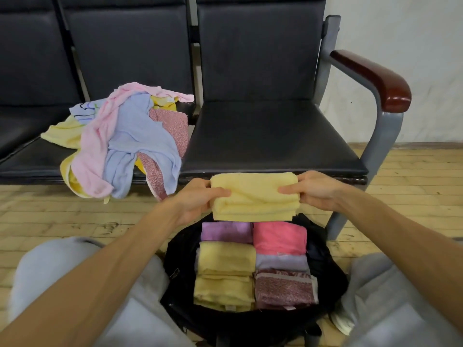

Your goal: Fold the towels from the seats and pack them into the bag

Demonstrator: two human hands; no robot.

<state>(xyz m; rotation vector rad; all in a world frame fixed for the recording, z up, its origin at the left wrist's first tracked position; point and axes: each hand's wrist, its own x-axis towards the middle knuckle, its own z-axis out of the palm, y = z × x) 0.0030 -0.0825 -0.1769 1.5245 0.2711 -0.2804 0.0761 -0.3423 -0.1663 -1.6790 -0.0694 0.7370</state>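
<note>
1. Left hand (198, 199) and right hand (315, 191) each pinch one end of a folded yellow towel (254, 196), held mid-frame just above the far rim of the black bag (175, 249).
2. Bag sits on the floor at lower centre, between the knees; six folded towels (253, 264) in two columns fill it.
3. Risk: little free room, so the fold likely opens or snags the rim going in; dropping one end would undo it.
4. Unfolded pile (122, 141) overhangs the seat (270, 136) edge at centre left and could slide off.
5. Surroundings: dark padded seats, wooden armrest (375, 76) at upper right, worn plank floor (413, 176), pale wall.
</note>
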